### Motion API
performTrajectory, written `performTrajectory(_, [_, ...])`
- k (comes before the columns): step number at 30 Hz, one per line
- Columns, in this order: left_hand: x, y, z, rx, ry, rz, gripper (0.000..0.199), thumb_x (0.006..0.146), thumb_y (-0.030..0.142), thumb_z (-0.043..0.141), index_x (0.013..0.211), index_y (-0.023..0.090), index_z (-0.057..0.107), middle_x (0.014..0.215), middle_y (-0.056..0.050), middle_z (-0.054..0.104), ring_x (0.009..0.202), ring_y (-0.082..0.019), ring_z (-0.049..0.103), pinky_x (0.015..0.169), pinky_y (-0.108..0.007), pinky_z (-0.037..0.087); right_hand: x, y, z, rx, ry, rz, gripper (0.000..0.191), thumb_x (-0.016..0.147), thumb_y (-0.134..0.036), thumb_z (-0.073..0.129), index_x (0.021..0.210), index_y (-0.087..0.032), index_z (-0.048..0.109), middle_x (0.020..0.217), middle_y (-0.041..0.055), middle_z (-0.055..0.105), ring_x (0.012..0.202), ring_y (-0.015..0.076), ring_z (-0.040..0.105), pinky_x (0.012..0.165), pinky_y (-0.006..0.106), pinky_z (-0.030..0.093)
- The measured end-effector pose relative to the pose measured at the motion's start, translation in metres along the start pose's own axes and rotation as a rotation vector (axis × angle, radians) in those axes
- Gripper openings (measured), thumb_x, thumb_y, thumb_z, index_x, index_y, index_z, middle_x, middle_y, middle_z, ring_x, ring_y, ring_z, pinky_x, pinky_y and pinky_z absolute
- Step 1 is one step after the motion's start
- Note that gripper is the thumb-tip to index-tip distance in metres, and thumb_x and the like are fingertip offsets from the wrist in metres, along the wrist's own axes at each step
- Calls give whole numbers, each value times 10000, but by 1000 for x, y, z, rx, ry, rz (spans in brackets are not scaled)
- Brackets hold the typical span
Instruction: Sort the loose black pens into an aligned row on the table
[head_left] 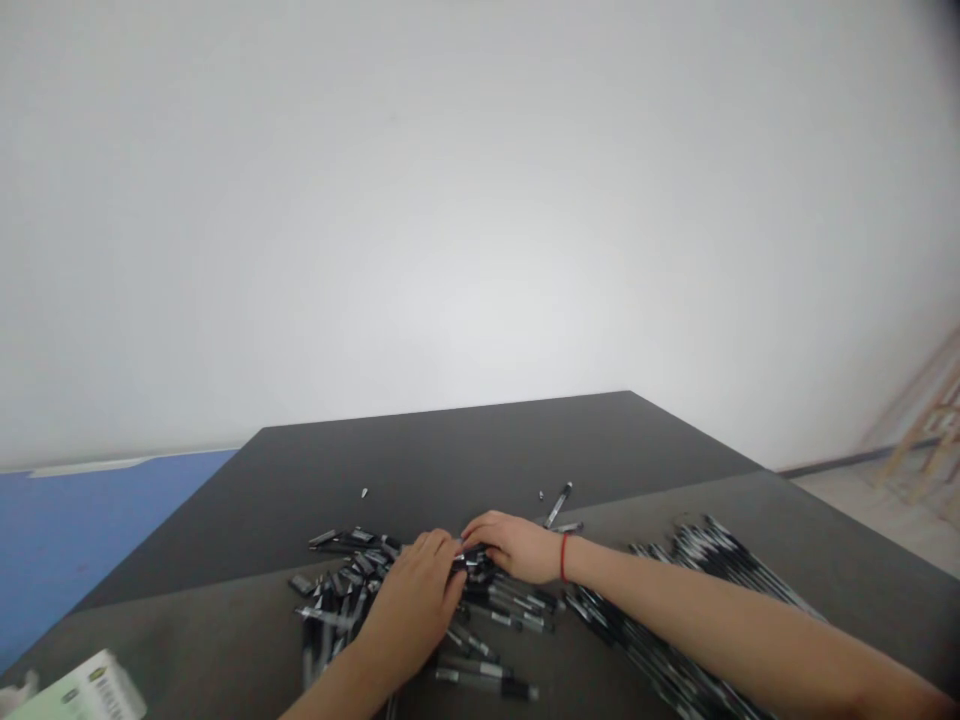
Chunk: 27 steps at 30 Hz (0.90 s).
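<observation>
A loose heap of short black-and-clear pen pieces (352,590) lies on the near part of the table. My left hand (420,590) reaches into its middle, fingers together and curled down; what they close on is hidden. Beside it, my right hand (521,545), with a red cord at the wrist, bends its fingers and thumb around black pen pieces (476,560). The fingertips of both hands almost meet there. More pieces (487,670) are scattered below and to the right of my left hand.
Long thin black pens or rods (735,560) lie in bundles on the right, partly under my right forearm. A pale green box (86,690) stands at the lower left. Two tiny bits lie farther back on the dark table (450,450), before a white wall.
</observation>
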<state>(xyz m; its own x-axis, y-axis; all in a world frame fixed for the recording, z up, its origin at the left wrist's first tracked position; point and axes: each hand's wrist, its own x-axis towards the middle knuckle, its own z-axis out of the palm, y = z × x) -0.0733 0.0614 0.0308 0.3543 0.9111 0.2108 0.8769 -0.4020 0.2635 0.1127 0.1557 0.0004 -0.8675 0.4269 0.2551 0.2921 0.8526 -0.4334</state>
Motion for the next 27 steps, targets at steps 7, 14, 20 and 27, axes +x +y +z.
performTrajectory(7, [-29, -39, -20, -68, 171, -89, 246, 856, 240, 337, 923, 203, 571, 996, -69, 617, 985, -216, 563, 919, -384, 436, -4, -20, 13, -74, 73, 81, 408, 702, 31, 409, 1014, -151, 600, 1131, 85, 612, 1082, 179, 535, 941, 317, 403])
performTrajectory(14, [-61, -23, 8, 52, 261, -34, 326, 883, 282, 356, 1133, 190, 543, 1210, -91, 584, 1158, -219, 505, 1024, -414, 373, -7, -38, 28, -149, 110, 148, 339, 751, -6, 423, 1001, -148, 603, 1043, 88, 641, 1010, 192, 570, 886, 321, 422])
performTrajectory(20, [-62, 2, 23, 210, 154, 100, 446, 888, 347, 415, 1309, 202, 439, 1363, -86, 480, 1282, -231, 396, 1067, -455, 314, -13, -35, 6, -252, 110, 213, 335, 811, -41, 440, 1068, -188, 596, 1116, 37, 629, 1059, 151, 552, 924, 266, 403])
performTrajectory(27, [-61, -12, 38, 274, 143, 146, 433, 885, 390, 417, 1283, 238, 493, 1359, -50, 491, 1256, -231, 431, 1056, -455, 340, -64, 39, -58, -473, 73, 568, 319, 804, -44, 542, 1105, -135, 593, 1174, 127, 571, 1040, 220, 558, 900, 373, 434])
